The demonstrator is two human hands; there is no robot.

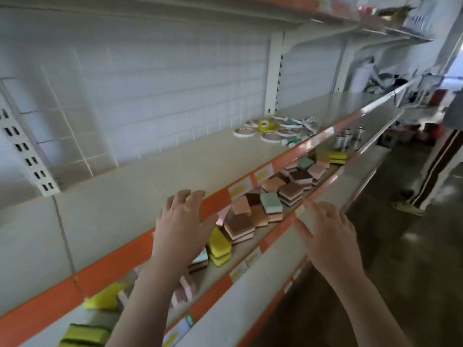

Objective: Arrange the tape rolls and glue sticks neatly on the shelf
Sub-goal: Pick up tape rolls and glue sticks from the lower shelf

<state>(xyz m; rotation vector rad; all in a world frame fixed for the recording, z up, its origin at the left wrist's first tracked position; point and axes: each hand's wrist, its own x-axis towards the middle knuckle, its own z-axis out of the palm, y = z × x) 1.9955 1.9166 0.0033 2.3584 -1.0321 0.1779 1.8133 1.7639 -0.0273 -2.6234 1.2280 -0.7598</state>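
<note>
A loose cluster of flat white tape rolls (pixel 271 132) lies on the beige shelf (pixel 155 176), far to the right of my hands, with one yellow roll (pixel 266 123) among them. I cannot make out any glue sticks in the blur. My left hand (pixel 180 226) hovers over the shelf's orange front edge, fingers loosely curled and holding nothing. My right hand (pixel 330 236) is lower and to the right, above the edge of the shelf below, fingers spread and empty.
The shelf below holds several scattered sponges (pixel 270 204) in brown, pink, green and yellow, plus metal cans (pixel 348 139) further right. A person's leg in striped trousers (pixel 436 171) stands in the aisle at right. White slotted uprights (pixel 274 71) divide the back panel.
</note>
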